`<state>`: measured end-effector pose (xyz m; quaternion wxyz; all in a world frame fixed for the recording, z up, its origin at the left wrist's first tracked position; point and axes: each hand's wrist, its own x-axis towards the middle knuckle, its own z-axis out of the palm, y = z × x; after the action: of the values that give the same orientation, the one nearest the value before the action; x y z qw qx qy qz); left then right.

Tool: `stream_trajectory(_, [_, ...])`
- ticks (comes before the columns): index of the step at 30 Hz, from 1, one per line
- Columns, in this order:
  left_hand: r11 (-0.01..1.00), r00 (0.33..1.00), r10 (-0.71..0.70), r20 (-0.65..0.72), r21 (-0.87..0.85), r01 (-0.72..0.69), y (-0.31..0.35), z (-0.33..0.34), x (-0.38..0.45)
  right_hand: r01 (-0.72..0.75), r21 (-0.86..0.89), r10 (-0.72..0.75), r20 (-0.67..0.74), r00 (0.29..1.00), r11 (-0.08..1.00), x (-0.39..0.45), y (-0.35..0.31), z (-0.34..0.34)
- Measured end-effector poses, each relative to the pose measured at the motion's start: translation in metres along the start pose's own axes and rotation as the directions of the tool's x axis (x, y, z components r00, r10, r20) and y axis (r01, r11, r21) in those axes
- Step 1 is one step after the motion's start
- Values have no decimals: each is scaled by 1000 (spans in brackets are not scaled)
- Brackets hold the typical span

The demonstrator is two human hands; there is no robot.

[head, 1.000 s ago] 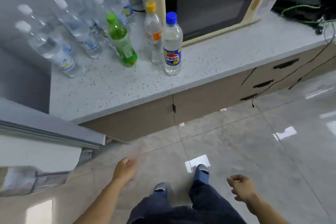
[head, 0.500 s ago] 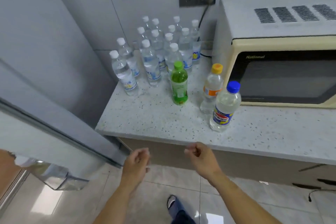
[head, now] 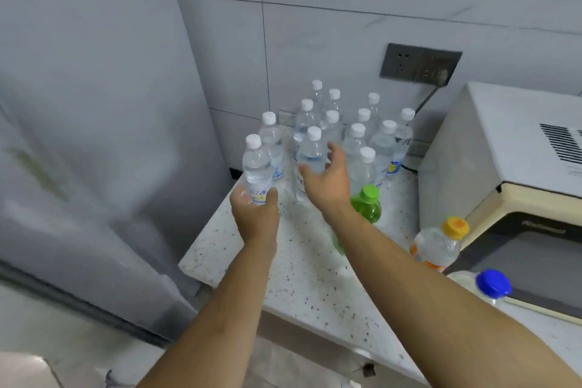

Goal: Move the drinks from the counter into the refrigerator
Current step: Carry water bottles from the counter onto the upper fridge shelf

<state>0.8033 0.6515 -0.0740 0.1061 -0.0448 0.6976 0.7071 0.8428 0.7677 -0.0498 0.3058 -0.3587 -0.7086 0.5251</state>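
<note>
At centre frame the left hand (head: 254,211) grips a full, clear plastic water bottle with a white cap (head: 256,168) low on its label, likely heavy and slick, while the right hand (head: 327,178) spreads open toward a neighbouring clear water bottle (head: 311,156) on the speckled white counter (head: 302,271).

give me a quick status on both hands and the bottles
Left hand grips nearest water bottle. Right hand open, reaching for next white-capped bottle. Green bottle under right forearm; could get knocked.

Cream microwave (head: 504,173) below grey wall socket (head: 420,64)
</note>
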Motion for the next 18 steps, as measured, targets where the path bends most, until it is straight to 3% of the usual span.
stream_trajectory(7, [985,997,19,-80,174,-5,14,27,50,-35,-64,36,16,999,997,66,-7,19])
stream_trajectory(11, [970,987,111,-120,227,-81,18,38,69,24,-53,-25,-9,1000,998,78,-5,21])
stream_trajectory(18, [938,987,163,-6,310,-153,20,42,83,-6,-71,13,92,996,997,59,1,10])
